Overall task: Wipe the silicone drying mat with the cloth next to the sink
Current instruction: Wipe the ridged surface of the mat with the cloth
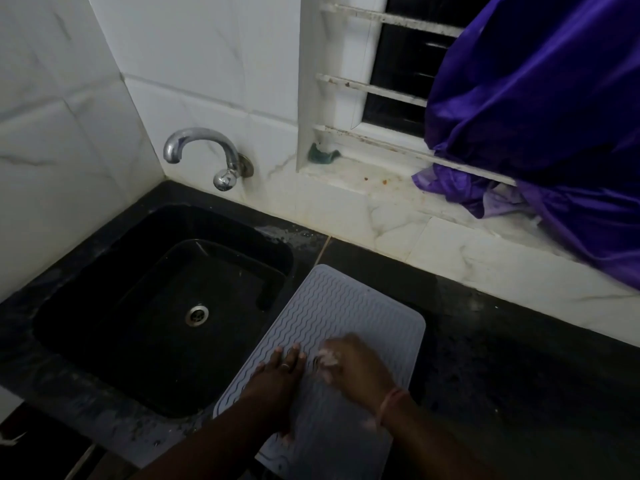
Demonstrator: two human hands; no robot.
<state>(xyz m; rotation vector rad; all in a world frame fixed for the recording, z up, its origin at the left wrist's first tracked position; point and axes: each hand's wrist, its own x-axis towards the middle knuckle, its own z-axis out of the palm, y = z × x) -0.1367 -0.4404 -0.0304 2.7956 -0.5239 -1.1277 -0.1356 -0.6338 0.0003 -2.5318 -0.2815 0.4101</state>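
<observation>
From my remote seat I take the black sink (162, 306) as my anchor and read across from it. The sink is set into the dark countertop (502, 358), with a metal drain (196, 315) at its bottom, and a chrome tap (204, 154) juts from the white tiled wall (62, 133) behind it. Just right of the sink lies the grey silicone drying mat (332, 306), flat on the countertop, its wavy ridges plain to see, its left edge right beside the sink rim. On the mat's near half, closest to the sink, the left hand (277, 379) lies flat, fingers stretched out and pressed down on the ridges, a ring on one finger. Farther right of the sink, the right hand (353, 365) is curled over the mat with something small and whitish at its fingertips; it is blurred, and I cannot tell whether that is the cloth or how tightly it is gripped. Beyond, well right of the sink, a purple fabric (540, 109) hangs over the barred window (388, 74) and its sill
</observation>
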